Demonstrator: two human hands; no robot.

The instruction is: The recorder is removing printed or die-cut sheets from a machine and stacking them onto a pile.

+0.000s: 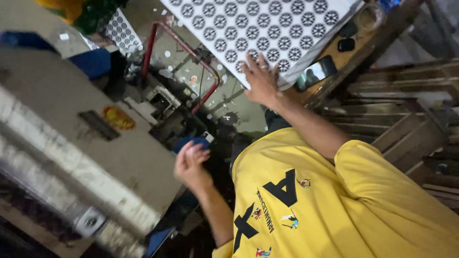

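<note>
Yellow fabric of a printed T-shirt (344, 205) fills the lower right of the frame, nearest the lens, as a person works at a grimy press machine (71, 138) viewed from above at a steep tilt. At far left, the machine's grey, worn housing runs diagonally across the picture, an orange smear and a dark slot on its face. Just right of it, the left hand (190, 165) hovers beside the housing's edge, fingers curled loosely inward toward the palm; whether they pinch anything cannot be told, though a small blue piece (192, 142) sits just beyond the fingertips. Above that, a red metal tube frame (184, 48) bends over the dark, cluttered mechanism, with small round punched discs (166, 72) scattered about it. Farther right, the right hand (260, 79) lies flat, fingers spread open, on the near corner of a large white sheet (267, 28) patterned with rows of black circular designs. Just beside that corner, on the edge of a wooden bench (344, 59), rests a dark phone (316, 72), with wooden slats (406, 124) at far right.
</note>
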